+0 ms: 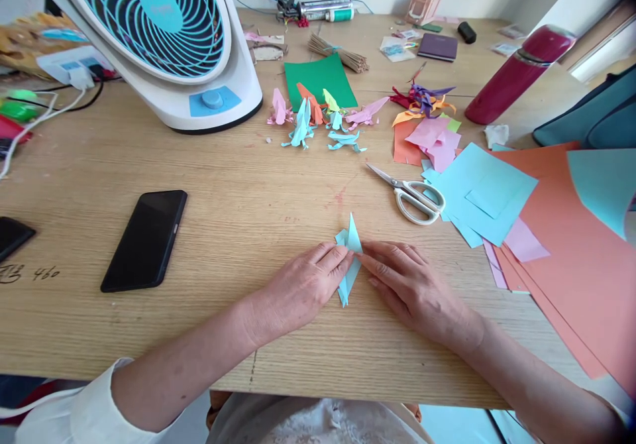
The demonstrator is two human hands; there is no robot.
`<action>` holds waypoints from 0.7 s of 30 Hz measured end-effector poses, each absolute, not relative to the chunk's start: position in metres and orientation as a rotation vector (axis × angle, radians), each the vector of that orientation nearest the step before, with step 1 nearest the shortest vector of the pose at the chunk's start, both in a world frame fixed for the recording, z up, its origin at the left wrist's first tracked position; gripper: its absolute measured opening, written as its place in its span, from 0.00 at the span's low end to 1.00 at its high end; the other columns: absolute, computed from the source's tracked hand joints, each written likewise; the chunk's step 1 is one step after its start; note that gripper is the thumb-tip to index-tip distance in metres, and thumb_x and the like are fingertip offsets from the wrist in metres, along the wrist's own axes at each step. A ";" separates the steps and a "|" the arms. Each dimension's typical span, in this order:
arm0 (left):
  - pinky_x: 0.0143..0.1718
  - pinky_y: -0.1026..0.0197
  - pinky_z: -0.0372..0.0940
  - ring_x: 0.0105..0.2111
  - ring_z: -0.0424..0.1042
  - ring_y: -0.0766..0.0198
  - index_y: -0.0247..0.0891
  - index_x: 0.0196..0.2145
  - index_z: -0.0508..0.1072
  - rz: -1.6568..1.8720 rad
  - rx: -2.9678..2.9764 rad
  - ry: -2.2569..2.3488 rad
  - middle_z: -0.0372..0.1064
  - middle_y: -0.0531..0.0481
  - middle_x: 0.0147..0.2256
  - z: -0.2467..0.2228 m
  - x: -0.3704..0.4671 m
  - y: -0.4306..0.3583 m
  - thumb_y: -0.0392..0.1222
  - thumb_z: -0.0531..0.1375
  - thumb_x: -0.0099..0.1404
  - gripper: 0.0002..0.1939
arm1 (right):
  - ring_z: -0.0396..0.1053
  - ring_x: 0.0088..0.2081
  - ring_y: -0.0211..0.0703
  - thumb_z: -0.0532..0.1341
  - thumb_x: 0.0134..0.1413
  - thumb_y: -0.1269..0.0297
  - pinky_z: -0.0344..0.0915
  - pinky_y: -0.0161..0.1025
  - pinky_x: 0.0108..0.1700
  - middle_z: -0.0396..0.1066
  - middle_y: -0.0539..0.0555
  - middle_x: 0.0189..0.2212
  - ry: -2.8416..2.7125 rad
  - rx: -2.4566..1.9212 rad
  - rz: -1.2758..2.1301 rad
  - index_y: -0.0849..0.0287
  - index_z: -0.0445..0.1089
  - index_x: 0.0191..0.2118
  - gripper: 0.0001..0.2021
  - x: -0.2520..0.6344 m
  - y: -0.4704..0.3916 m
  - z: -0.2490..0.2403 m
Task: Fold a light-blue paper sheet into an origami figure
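A narrow, pointed piece of folded light-blue origami paper point(353, 237) lies on the table in front of me, its long tip facing away. My left hand point(308, 281) presses on it from the left, thumb and fingers closed together at its middle. From the right, my right hand point(412, 288) rests with its fingertips against the paper's right edge. Part of the paper is hidden under the left fingers. Scissors point(415, 195) with white handles lie beyond my right hand, blades slightly apart.
Several folded paper figures point(304, 122) stand near a green sheet point(318, 79). A fan point(213, 103) stands back left, a black phone point(145, 240) left. Coloured paper point(561, 265) covers the right side, with a red thermos point(517, 76) behind.
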State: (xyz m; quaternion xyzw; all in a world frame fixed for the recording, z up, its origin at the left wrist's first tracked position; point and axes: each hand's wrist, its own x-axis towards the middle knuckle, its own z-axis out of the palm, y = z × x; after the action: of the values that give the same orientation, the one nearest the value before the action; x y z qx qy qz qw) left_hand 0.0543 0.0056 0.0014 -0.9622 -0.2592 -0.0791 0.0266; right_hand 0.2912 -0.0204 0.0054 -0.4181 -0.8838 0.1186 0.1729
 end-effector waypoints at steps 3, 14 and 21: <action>0.56 0.53 0.66 0.55 0.64 0.52 0.23 0.59 0.62 -0.274 -2.951 -0.763 0.67 0.36 0.52 0.001 0.054 0.005 0.32 0.50 0.71 0.21 | 0.64 0.55 0.56 0.54 0.65 0.69 0.66 0.57 0.53 0.66 0.63 0.57 -2.527 -1.186 0.317 0.56 0.63 0.62 0.20 0.292 -0.022 0.004; 0.56 0.53 0.66 0.55 0.66 0.55 0.28 0.61 0.59 -0.377 -3.149 -0.812 0.65 0.37 0.54 0.009 0.045 0.014 0.26 0.48 0.67 0.25 | 0.64 0.54 0.54 0.54 0.65 0.71 0.65 0.55 0.52 0.64 0.61 0.58 -2.545 -1.170 0.328 0.53 0.63 0.62 0.21 0.295 -0.017 0.002; 0.45 0.54 0.70 0.50 0.69 0.55 0.33 0.59 0.61 -0.164 -3.082 -0.901 0.66 0.41 0.55 0.013 0.061 0.019 0.29 0.44 0.72 0.20 | 0.65 0.54 0.54 0.53 0.65 0.72 0.65 0.55 0.52 0.65 0.61 0.57 -2.554 -1.158 0.333 0.51 0.61 0.64 0.24 0.296 -0.016 0.003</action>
State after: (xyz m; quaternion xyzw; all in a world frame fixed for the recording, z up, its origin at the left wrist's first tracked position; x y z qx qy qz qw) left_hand 0.0609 0.0188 0.0134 -0.9580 -0.2800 -0.0511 -0.0365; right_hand 0.2962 -0.0159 0.0030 -0.4048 -0.8931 0.1164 0.1581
